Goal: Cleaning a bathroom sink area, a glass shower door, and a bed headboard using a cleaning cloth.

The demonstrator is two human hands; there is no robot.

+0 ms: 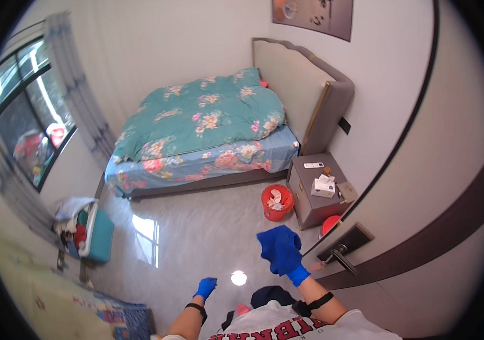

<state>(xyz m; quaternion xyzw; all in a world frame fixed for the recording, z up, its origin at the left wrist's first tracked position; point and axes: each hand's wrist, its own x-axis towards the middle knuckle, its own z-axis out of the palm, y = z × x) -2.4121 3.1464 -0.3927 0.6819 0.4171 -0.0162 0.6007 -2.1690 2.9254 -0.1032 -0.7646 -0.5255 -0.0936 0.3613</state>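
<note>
My right hand [298,275], in a blue glove, holds a dark blue cloth [280,248] that covers the fingers. The cloth hangs in the air near the door's edge, to the left of the lever handle [343,258]. Low in front of me, over the shiny floor [191,238], is my left hand [205,289]. It also wears a blue glove, its fingers look curled in, and nothing shows in it. Beyond the cloth stand a red bin [276,214] with crumpled tissues and a grey nightstand [305,208].
A bed with a green floral quilt [208,110] fills the back. On the nightstand lie a white remote [313,165] and a tissue box [323,187]. The open door [416,178] bounds the right. At left, a teal container [101,236] holds clothes beneath a curtained window [33,110].
</note>
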